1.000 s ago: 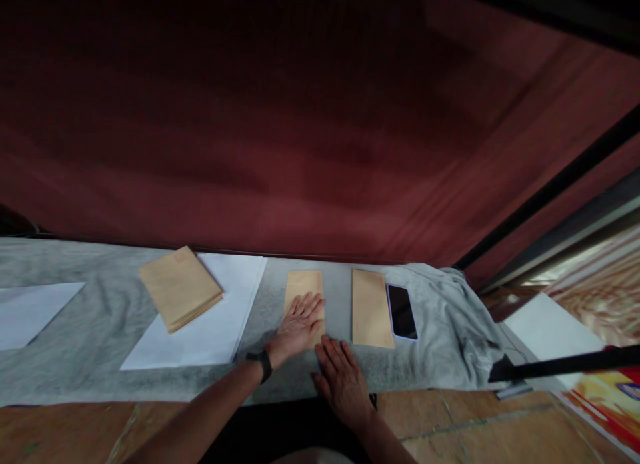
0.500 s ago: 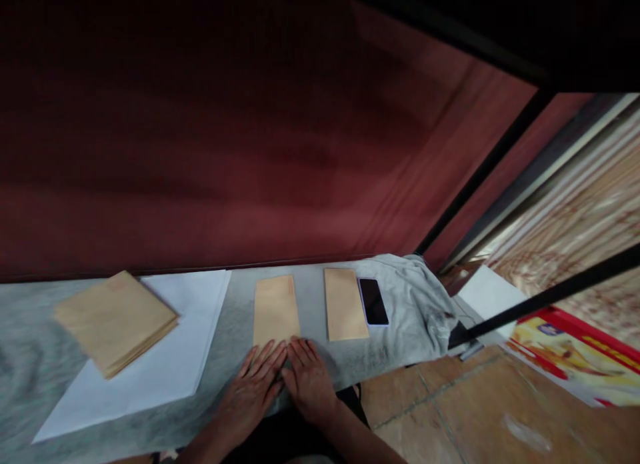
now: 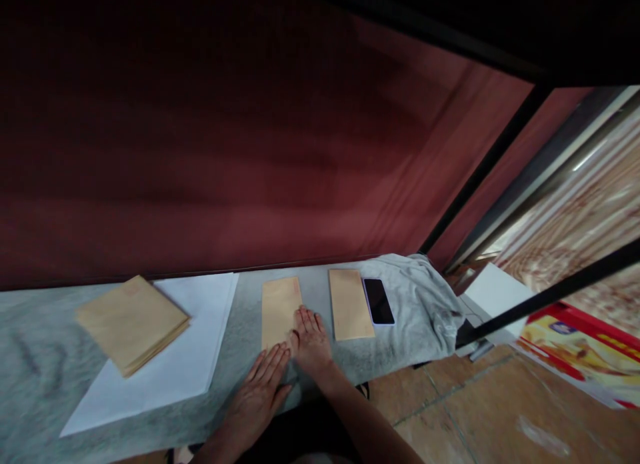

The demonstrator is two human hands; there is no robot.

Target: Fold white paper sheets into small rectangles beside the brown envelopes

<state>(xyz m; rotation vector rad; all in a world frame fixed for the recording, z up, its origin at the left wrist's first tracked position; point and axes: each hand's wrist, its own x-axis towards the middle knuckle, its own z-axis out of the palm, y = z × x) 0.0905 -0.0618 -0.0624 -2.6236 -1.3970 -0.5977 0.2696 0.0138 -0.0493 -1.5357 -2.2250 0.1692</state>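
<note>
A brown envelope (image 3: 281, 311) lies flat in front of me on the grey cloth. My left hand (image 3: 259, 392) rests with straight fingers on its near edge, palm down. Higher up, my right hand (image 3: 311, 341) lies flat over the envelope's right edge, fingers extended and pointing away from me. Neither hand grips anything. A second brown envelope (image 3: 351, 305) lies to the right, and a dark-screened phone (image 3: 379, 301) is close beside it. At the left, a stack of brown envelopes (image 3: 133, 324) sits on white paper sheets (image 3: 165, 377).
The grey cloth (image 3: 35, 384) covers a narrow surface against a dark red panel (image 3: 225, 184). Black metal bars (image 3: 490, 167) stand at the right. Beyond them, a red and yellow box (image 3: 585, 344) and a white board (image 3: 497, 294) lie by the tiled floor.
My right hand has moved up along the envelope's right side, away from my left hand. My left hand stays at the near edge. The whole view has shifted slightly.
</note>
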